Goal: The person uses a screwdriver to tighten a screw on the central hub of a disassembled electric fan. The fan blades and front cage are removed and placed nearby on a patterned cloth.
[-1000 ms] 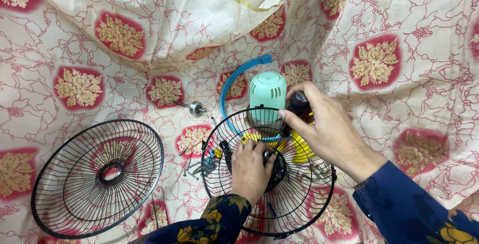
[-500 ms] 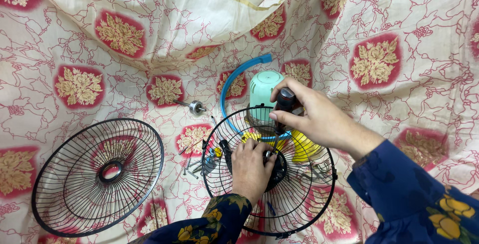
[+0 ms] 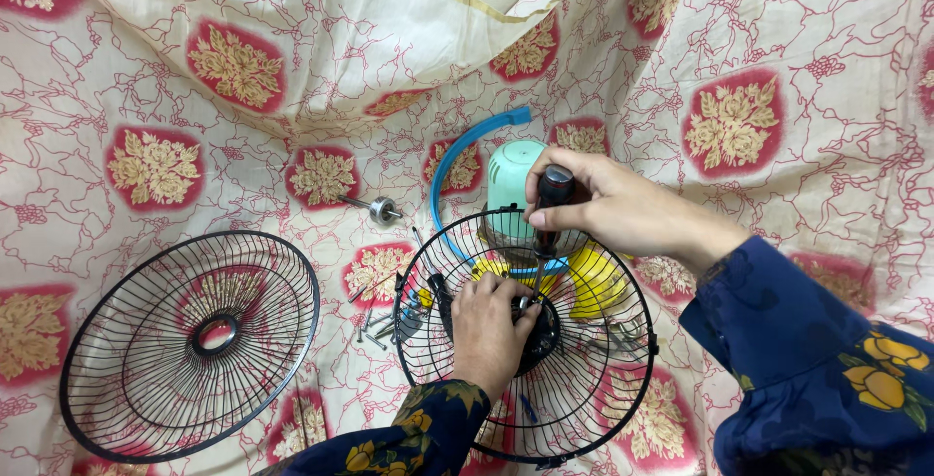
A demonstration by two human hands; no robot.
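Rear grille (image 3: pixel 584 408), black wire, lies on the patterned cloth (image 3: pixel 778 48) in the lower centre, its hub over a dark motor (image 3: pixel 541 338). The right hand (image 3: pixel 603 206) grips a screwdriver (image 3: pixel 551 213) upright, tip down at the hub; the left hand (image 3: pixel 486 325) is clamped on the hub beside it. The front grille (image 3: pixel 190 345) lies detached to the left, and loose screws (image 3: pixel 384 320) sit between the grilles: dismantling appears partly done, with the rear grille not yet freed.

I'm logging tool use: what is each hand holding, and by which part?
Right hand grips a screwdriver by its black handle; left hand presses on the fan grille at its hub.
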